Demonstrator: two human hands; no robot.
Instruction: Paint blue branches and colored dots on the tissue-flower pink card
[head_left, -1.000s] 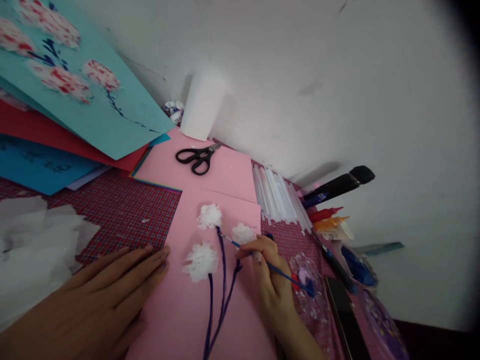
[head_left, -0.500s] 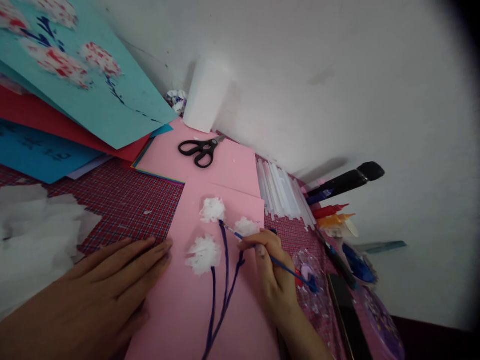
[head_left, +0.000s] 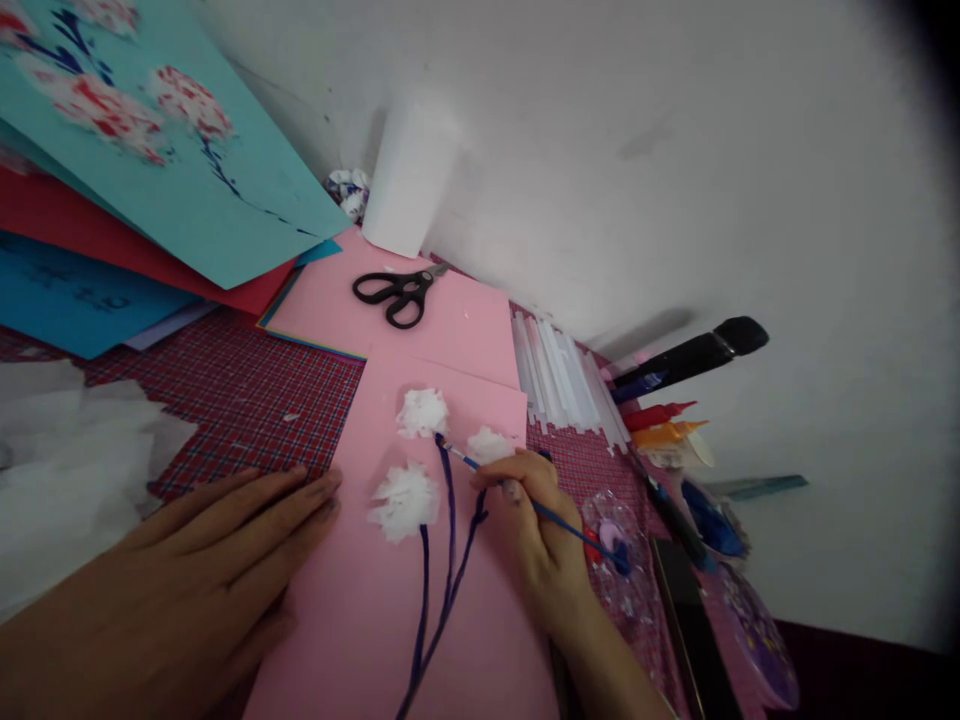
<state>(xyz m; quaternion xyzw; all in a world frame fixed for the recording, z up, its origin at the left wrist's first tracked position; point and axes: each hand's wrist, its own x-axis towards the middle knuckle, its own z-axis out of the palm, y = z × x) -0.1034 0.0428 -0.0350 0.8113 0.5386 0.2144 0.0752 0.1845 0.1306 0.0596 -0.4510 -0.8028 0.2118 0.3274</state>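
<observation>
My right hand (head_left: 544, 540) pinches a thin blue paintbrush (head_left: 559, 520). The brush tip touches the top of a dark purple painted stem, just under a white tissue-paper flower (head_left: 422, 413). Two more white tissue flowers sit on the same pink sheet (head_left: 337, 620): one lower left (head_left: 405, 502), the other (head_left: 491, 443) partly behind my right fingers. Painted stems run down the sheet and join near the bottom. My left hand (head_left: 217, 580) lies flat, fingers stretched out, across the left edge of the pink sheet.
Black-handled scissors (head_left: 397, 295) lie on a stack of pink paper (head_left: 472, 320). Behind stands a white cup (head_left: 412, 180). Clear glue sticks (head_left: 566, 380), a plastic paint palette (head_left: 626, 570) and a dark phone (head_left: 694, 630) are on the right. Tissue sheets (head_left: 67, 480) and a turquoise painted card (head_left: 247, 220) are left.
The view has shifted slightly, so everything sits a little higher and further left. The brush tip stays at the top of the middle stem; both hands hold nearly the same positions.
</observation>
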